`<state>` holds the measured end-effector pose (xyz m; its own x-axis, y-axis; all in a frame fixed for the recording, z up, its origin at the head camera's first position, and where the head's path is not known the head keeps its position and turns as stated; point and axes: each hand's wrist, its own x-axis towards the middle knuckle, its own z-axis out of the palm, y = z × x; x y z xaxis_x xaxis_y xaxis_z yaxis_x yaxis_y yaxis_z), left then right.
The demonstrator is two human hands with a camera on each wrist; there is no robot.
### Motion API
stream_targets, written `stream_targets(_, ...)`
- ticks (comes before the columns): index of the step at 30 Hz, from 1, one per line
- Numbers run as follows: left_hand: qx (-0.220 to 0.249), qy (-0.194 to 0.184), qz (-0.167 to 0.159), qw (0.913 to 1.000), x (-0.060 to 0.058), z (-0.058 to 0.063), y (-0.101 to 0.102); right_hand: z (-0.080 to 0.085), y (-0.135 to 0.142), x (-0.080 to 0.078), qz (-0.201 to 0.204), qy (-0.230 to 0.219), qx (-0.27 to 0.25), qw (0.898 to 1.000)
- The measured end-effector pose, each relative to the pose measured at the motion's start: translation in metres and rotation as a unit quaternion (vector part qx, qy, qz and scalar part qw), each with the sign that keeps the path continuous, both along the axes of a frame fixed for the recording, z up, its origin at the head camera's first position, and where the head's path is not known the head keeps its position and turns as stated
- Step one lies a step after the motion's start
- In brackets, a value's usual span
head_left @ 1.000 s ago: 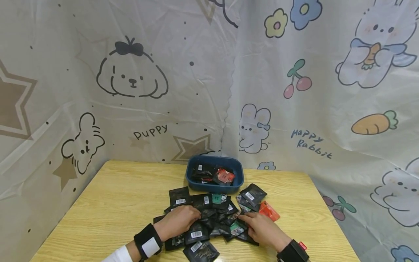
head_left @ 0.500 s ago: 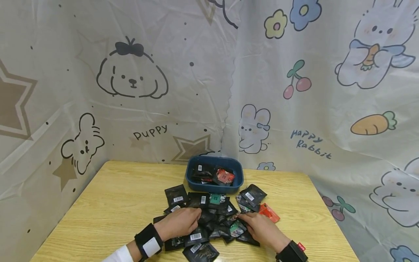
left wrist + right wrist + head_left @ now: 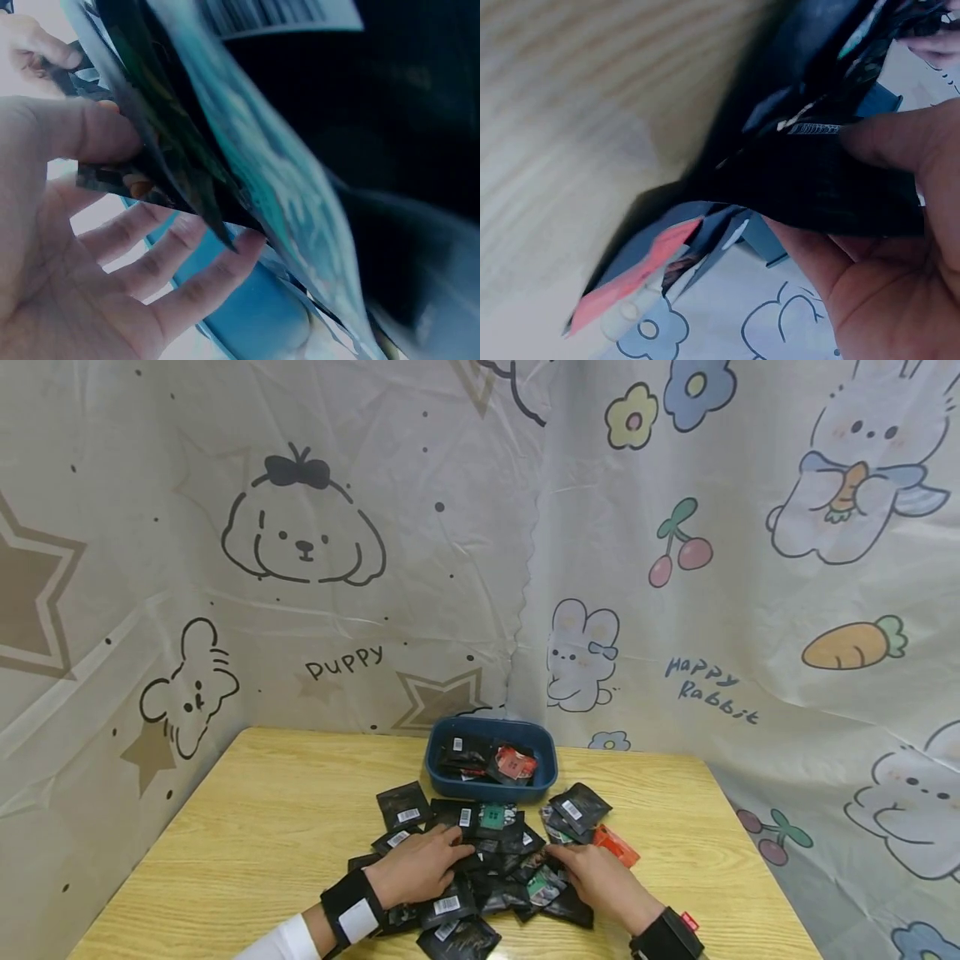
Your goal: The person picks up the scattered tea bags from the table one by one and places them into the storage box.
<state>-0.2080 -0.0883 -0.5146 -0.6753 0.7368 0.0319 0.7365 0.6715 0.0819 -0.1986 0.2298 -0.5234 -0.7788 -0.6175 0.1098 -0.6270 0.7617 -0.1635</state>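
In front of the blue bin [image 3: 491, 791], I'm apparently sorting the sachet pile [image 3: 501, 893], left hand [image 3: 416, 866] spread at it, right hand [image 3: 606, 878] pinching a black sachet [image 3: 810, 187], whose separation next probably calls for a gentle pull.

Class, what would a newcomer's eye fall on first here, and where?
Probably the pile of black packets on the table, with the left hand and right hand at it. Behind it stands a blue tub holding more packets; a bright orange-red packet lies at the pile's right edge. Cartoon drawings cover the pale backdrop beyond.
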Motion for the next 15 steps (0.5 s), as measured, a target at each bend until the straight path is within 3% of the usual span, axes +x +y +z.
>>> stream_targets(9, 0.045, 0.024, -0.007, 0.9987, -0.004, 0.004, -0.002, 0.016, -0.001, -0.005, 0.004, 0.067, -0.018, 0.998)
stream_targets(15, 0.076, 0.075, 0.005, 0.9942, -0.013, 0.026, -0.006, 0.036, -0.010, -0.017, 0.009, 0.106, -0.034, 0.994)
